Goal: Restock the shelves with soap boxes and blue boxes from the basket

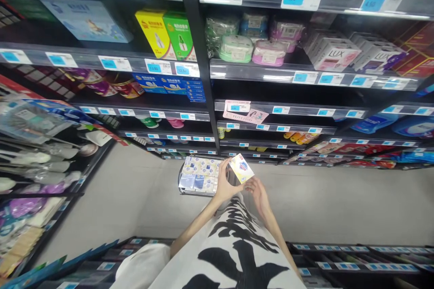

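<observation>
A small white and yellow soap box (242, 168) with a blue and red emblem is held in front of my body. My left hand (224, 183) grips it, thumb along the lower edge and fingers along the left side. At its lower right corner, the curled fingers of my right hand (258, 193) hold the edge. Beside and below my left hand, on the floor, stands a dark-rimmed basket (181, 192) filled with several similar boxes (200, 167), some showing blue sides.
Dark shelves rise ahead, carrying LUX soap boxes (334, 52), green and pink soap cases (236, 48), and yellow and green boxes (166, 34). A pink promotional card (249, 115) sticks out from one shelf edge. Hanging goods (40, 158) line the left; another shelf (339, 257) runs behind me.
</observation>
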{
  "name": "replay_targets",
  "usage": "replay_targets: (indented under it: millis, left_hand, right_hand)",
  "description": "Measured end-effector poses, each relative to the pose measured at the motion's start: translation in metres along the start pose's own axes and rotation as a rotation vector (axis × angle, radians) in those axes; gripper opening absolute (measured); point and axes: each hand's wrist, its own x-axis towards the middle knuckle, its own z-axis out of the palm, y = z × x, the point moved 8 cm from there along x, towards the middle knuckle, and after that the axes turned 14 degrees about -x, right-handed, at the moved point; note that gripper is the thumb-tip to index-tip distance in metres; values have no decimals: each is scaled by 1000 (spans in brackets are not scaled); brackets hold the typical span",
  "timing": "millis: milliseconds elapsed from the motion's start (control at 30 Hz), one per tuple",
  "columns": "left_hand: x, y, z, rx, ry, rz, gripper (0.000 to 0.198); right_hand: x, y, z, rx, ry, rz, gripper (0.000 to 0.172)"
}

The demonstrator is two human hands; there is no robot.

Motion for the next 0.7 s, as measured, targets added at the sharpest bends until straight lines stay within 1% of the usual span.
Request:
replay_targets:
  millis: [67,167,233,300,367,467,533,600,667,700]
  left_hand:
    - [-2,-1,-4,32,-18,17,102]
    - [-7,-5,-10,87,-49,79,102]
    - [-13,-11,-13,122,-87,121,103]
    - [-18,-22,-12,156,-145,136,101]
    - [-22,-40,-10,188,-212,100,96]
    - [-23,-78,-6,240,-344,-7,89]
    - [-23,-104,1,269,-477,-38,85]
    - [-22,-126,8,270,-603,-47,80]
    - [-17,-143,11,247,-658,-46,69]
    - [-13,-148,11,233,-659,-50,65]
  right_hand:
    - [5,-7,6,-24,1,-10,68]
    - [11,-26,19,-102,-50,-40,72]
    - [13,-41,27,-201,-76,-41,70]
    - [12,-54,32,-347,-112,-38,65]
    - [10,-66,36,-482,-164,-64,60]
    - [8,-77,36,-581,-205,-116,57]
    - [9,-79,33,-630,-188,-121,53]
    - [9,-84,32,-709,-168,-117,45]
    - [8,-98,32,-807,-100,-142,33]
    - [7,-111,33,-861,-60,-173,29]
